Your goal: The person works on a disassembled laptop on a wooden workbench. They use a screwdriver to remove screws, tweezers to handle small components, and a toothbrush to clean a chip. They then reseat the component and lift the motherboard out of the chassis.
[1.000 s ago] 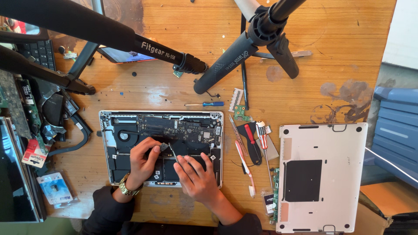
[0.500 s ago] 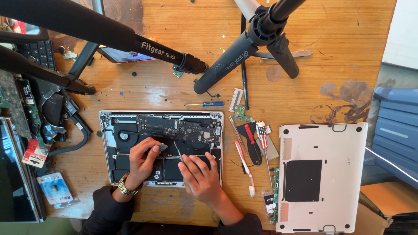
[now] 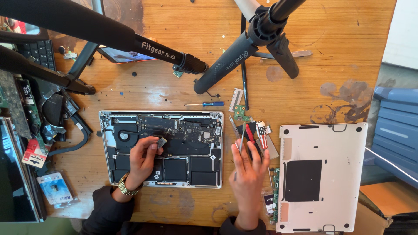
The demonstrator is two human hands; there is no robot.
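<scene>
An opened laptop (image 3: pixel 109 130) lies bottom-up on the wooden table, its board, fan and black battery cells exposed. My left hand (image 3: pixel 141 159) rests over the battery area and pinches a small flat metal part (image 3: pixel 162 142) just below the board. My right hand (image 3: pixel 249 172) is off the laptop, to its right, fingers spread over a cluster of hand tools (image 3: pixel 254 135) that includes a red-handled screwdriver, tweezers and a black pouch. I cannot tell whether it grips any of them.
The silver bottom cover (image 3: pixel 322 174) lies at the right. A small blue screwdriver (image 3: pixel 209 104) and green circuit piece (image 3: pixel 241 114) sit above the laptop. Black tripod legs (image 3: pixel 226 65) cross the top. Cables, boards and packets crowd the left edge.
My right hand has left the laptop's battery area and moved right to the tools. My left hand has stayed on the laptop and now holds up a small part.
</scene>
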